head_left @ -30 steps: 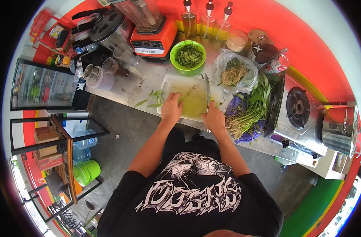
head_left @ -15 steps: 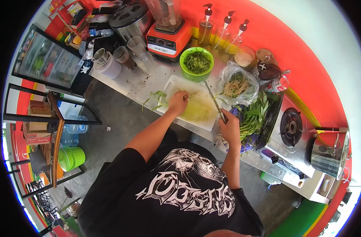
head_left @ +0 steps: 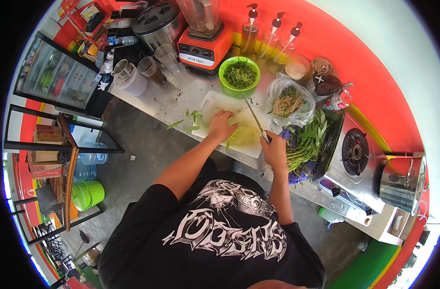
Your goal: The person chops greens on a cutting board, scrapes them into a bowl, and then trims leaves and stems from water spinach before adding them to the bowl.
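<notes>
My left hand [head_left: 222, 127] is over the left part of the white cutting board [head_left: 253, 151], its fingers round some green leafy stems [head_left: 195, 118] that stick out on both sides. In my right hand [head_left: 275, 147] is the handle of a knife [head_left: 253, 113], whose blade points up and left over the board's right part. Behind the board stands a green bowl [head_left: 240, 76] of chopped greens. A clear plastic bag [head_left: 290, 100] with roots and stems lies to the right. Near my right hand is a bunch of long leafy greens [head_left: 309, 140].
A red blender [head_left: 205, 48], glasses [head_left: 151, 70] and pump bottles [head_left: 273, 39] line the back of the metal counter [head_left: 157, 102]. To the right are a gas stove [head_left: 356, 152] and a steel pot [head_left: 402, 184]. Shelving stands on the left.
My left hand has opened out somewhat and its stems now spread to the right too. My right hand and the knife have shifted slightly left, toward the board.
</notes>
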Tool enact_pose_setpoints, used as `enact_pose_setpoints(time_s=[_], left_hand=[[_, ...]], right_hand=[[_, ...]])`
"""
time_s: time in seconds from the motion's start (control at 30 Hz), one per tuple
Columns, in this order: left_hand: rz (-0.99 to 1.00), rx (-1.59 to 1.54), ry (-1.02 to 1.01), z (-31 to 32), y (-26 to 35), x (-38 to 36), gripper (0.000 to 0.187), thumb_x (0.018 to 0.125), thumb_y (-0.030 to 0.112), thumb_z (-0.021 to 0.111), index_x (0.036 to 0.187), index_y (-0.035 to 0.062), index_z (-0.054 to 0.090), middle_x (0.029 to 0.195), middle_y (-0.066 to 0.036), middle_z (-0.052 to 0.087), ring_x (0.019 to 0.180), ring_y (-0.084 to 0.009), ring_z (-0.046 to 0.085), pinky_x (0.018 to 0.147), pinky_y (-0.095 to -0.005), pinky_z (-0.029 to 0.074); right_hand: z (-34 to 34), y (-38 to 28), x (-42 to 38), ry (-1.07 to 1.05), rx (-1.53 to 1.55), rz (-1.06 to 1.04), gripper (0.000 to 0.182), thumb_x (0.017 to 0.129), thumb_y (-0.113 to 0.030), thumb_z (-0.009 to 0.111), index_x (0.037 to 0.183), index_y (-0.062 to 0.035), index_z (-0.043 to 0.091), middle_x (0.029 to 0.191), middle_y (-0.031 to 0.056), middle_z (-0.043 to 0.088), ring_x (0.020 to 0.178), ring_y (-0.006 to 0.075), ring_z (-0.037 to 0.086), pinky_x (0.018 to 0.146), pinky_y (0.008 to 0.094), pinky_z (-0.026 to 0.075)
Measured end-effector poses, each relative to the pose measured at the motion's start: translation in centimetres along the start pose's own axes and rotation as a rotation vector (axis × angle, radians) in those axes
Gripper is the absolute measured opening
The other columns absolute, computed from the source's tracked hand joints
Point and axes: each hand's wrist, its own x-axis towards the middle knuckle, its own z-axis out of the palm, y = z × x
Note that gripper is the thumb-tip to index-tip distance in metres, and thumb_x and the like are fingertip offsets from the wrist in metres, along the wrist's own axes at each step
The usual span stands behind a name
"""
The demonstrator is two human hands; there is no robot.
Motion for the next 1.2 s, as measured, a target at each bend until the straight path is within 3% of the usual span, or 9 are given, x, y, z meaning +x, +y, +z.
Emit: enact_pose_setpoints(time_s=[0.2,0.37,0.43,0.73,0.9,1.13,1.2], left_hand=[[0.048,0.027,-0.032,0.8,1.7,-0.7,0.036,0.076,0.014,0.084,0.106,0.0037,0.068,0.103,-0.015,0.066,0.101,-0.0352,0.063,0.089,-0.0445,0.051],[0.078,-0.019,-0.114,1.3,1.2,-0.8,0.03,0.078,0.012,0.08,0.105,0.0079,0.067,0.104,-0.013,0.065,0.106,-0.0357,0.06,0.092,-0.0455,0.05],[0.092,0.014,-0.091,1.3,1.2,-0.8,0.021,0.08,0.01,0.078,0.099,0.0077,0.069,0.098,-0.012,0.066,0.102,-0.0345,0.062,0.086,-0.0446,0.053],[0.061,0.014,-0.069,2.1,1.0,-0.9,0.014,0.083,0.009,0.073,0.097,0.009,0.073,0.094,-0.009,0.068,0.096,-0.0329,0.065,0.08,-0.0446,0.054],[0.035,-0.006,-0.089,2.1,0.9,-0.8,0.013,0.084,0.009,0.072,0.097,0.0085,0.073,0.094,-0.01,0.069,0.095,-0.0332,0.066,0.08,-0.045,0.054],[0.046,0.053,-0.112,1.8,1.4,-0.8,0.011,0.084,0.008,0.07,0.095,0.0081,0.072,0.095,-0.012,0.069,0.094,-0.0336,0.067,0.08,-0.0447,0.055],[0.026,0.039,-0.126,1.7,1.3,-0.7,0.011,0.084,0.008,0.07,0.095,0.0078,0.072,0.096,-0.012,0.069,0.094,-0.0336,0.067,0.08,-0.0449,0.055]], right_hand=[[1.2,1.9,-0.5,-0.002,-0.019,-0.016,0.022,0.091,-0.013,0.065,0.101,0.0063,0.066,0.084,0.0294,0.067,0.082,0.0486,0.065,0.072,0.0502,0.05],[3.4,3.4,-1.3,-0.093,-0.196,-0.033,0.025,0.098,-0.021,0.06,0.11,0.0011,0.058,0.082,0.0302,0.067,0.081,0.0504,0.065,0.073,0.0576,0.051],[3.7,3.1,-1.5,-0.094,-0.242,-0.035,0.027,0.099,-0.025,0.058,0.11,-0.0008,0.057,0.081,0.0295,0.068,0.079,0.0502,0.066,0.072,0.0582,0.052],[5.5,2.5,-2.5,-0.098,-0.452,-0.02,0.028,0.1,-0.03,0.056,0.105,-0.0017,0.059,0.075,0.0268,0.068,0.072,0.0469,0.068,0.068,0.0561,0.055],[6.8,2.4,-2.7,-0.144,-0.622,-0.011,0.029,0.102,-0.031,0.054,0.101,-0.0026,0.055,0.072,0.0217,0.07,0.068,0.0394,0.072,0.061,0.0492,0.059],[9.9,3.1,-1.7,-0.077,-0.672,-0.013,0.027,0.103,-0.031,0.053,0.102,-0.004,0.054,0.07,0.0168,0.071,0.066,0.0364,0.073,0.059,0.0454,0.059],[10.0,3.0,-0.9,-0.084,-0.659,-0.009,0.027,0.103,-0.031,0.053,0.096,-0.005,0.053,0.073,0.0156,0.072,0.068,0.0344,0.074,0.062,0.044,0.06]])
